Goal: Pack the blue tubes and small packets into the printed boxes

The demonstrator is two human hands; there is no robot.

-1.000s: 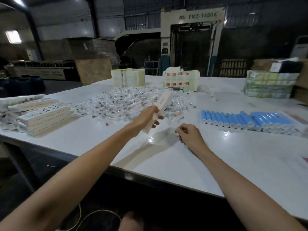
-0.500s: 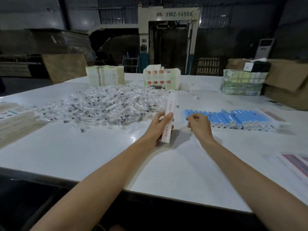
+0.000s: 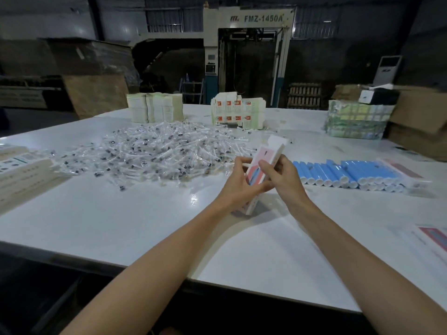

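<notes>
1. The left hand [image 3: 238, 183] grips the left side of a printed box [image 3: 267, 151].
2. The right hand [image 3: 281, 180] grips its right side.
3. The box leans on the bench [image 3: 121, 226], top flap open.
4. Blue tubes [image 3: 350, 170] lie at its 3 o'clock, small packets [image 3: 154, 153] at 10 o'clock.

Two hands, the left hand [image 3: 238, 183] and the right hand [image 3: 284, 177], hold one printed box [image 3: 263, 154]. One heap of small packets [image 3: 154, 153], too many to count, spreads toward the table's [image 3: 116, 226] far edge. One row of blue tubes [image 3: 348, 169], well over a dozen, lies near the right edge. Three lots stand along the far edge: a pale stack [image 3: 154, 108], a red-printed stack [image 3: 238, 113] and a wrapped bundle [image 3: 358, 122].
</notes>
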